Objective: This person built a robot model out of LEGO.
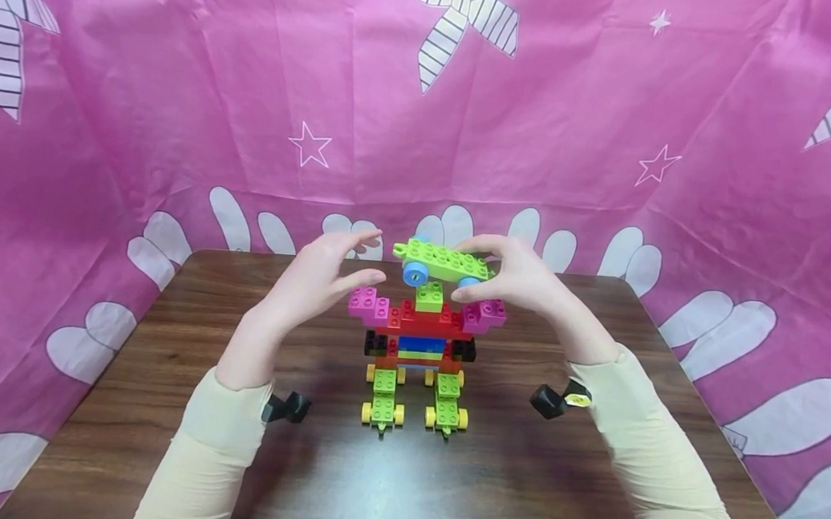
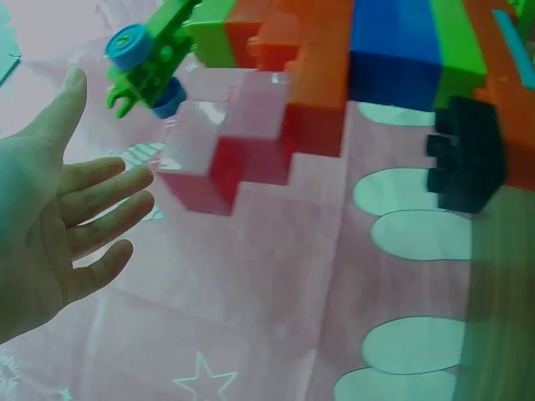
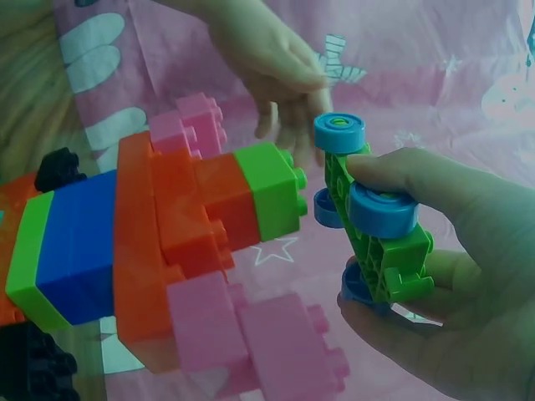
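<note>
Above the brick figure (image 1: 420, 348) on the surface (image 1: 159, 402), your right hand (image 1: 523, 279) is pinching the green wheeled plate (image 1: 444, 261); at nine o'clock, your left hand (image 1: 320, 273) is hovering spread.

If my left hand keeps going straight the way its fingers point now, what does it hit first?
Probably the green wheeled piece that the right hand holds above the brick figure. The left hand is open, fingers aimed at its near end, though depth is uncertain.

Both arms wear long cream sleeves (image 1: 215, 438) reaching the wrists; a small black camera (image 1: 288, 407) is strapped under each wrist, the right one (image 1: 554, 399) bearing a yellow sticker
</note>
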Tool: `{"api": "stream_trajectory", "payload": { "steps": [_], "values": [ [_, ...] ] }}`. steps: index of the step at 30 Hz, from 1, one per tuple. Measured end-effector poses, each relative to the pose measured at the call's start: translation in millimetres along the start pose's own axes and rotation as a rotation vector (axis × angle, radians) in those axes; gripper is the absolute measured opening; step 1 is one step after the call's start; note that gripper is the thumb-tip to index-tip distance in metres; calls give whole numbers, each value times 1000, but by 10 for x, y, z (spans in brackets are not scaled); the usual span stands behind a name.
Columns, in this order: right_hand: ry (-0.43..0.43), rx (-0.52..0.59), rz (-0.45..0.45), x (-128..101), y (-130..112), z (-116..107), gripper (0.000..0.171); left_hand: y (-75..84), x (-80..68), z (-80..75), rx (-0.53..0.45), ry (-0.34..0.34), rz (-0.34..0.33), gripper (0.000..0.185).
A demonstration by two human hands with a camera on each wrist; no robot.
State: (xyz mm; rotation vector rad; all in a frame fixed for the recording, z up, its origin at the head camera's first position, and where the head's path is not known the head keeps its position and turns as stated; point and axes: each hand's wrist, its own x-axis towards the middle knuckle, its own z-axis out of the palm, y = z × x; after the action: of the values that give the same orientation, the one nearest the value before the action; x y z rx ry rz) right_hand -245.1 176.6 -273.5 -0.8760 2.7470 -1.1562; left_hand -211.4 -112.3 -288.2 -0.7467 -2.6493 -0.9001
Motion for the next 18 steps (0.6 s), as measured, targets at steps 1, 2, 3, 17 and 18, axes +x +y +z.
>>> {"api": "stream_trajectory", "payload": {
  "steps": [1, 2, 3, 17, 18],
  "values": [
    [-6, -4, -4, 4, 1, 15, 55, 4, -1, -22, 2, 11, 6, 61],
    [-11, -5, -7, 4, -7, 29, 54, 8, 2, -39, 3, 22, 17, 61],
    [-17, -2, -7, 6, -8, 43, 54, 12, 3, -50, 4, 32, 28, 60],
    [-80, -2, -50, 12, -33, 134, 49, 94, 26, 21, -35, -61, 53, 54],
    [-85, -1, -55, 11, -36, 137, 49, 100, 31, 34, -35, -61, 61, 54]
  ]
}}
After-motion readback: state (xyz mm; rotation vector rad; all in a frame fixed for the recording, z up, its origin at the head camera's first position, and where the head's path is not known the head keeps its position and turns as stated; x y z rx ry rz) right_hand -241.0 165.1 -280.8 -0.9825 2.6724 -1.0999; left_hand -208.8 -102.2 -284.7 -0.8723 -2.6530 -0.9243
